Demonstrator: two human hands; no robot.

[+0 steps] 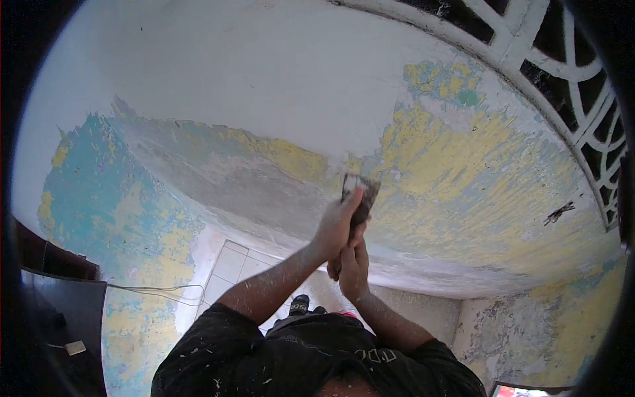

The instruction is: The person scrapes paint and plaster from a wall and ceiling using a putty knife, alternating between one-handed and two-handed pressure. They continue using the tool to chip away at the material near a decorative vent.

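I had both hands up in front of me, stacked one over the other on a scraper (359, 193). My left hand (337, 226) was the upper one. Its arm rose steeply from the lower left, bent at the elbow, and its fingers were curled tight round the top of the handle just under the blade. My right hand (354, 266) sat directly beneath it and touched it, closed round the lower part of the handle. Its forearm came up from the lower right. Both forearms were flecked with pale dust, as was my black shirt (297, 357).

The scraper's metal blade pointed up and away from me, with its edge against the wall (264, 79). It stood right where the smooth white coat above met the stripped patch below. I think the blade lay flat on the surface, but my fingers hid the angle.

Below and beside the blade the wall showed scraped yellow paint (436, 165) to the right and bare grey plaster (238, 178) to the left. Farther left there was flaking teal paint (106, 192).

A white patterned grille (562, 73) curved across the upper right corner, well apart from my hands. A small dark mark (559, 212) sat on the wall below it.

Down past my arms I could see pale floor tiles (231, 264) and the toe of one shoe (299, 304). A thin cable (159, 289) ran along the wall at the left towards a dark piece of furniture (66, 317).
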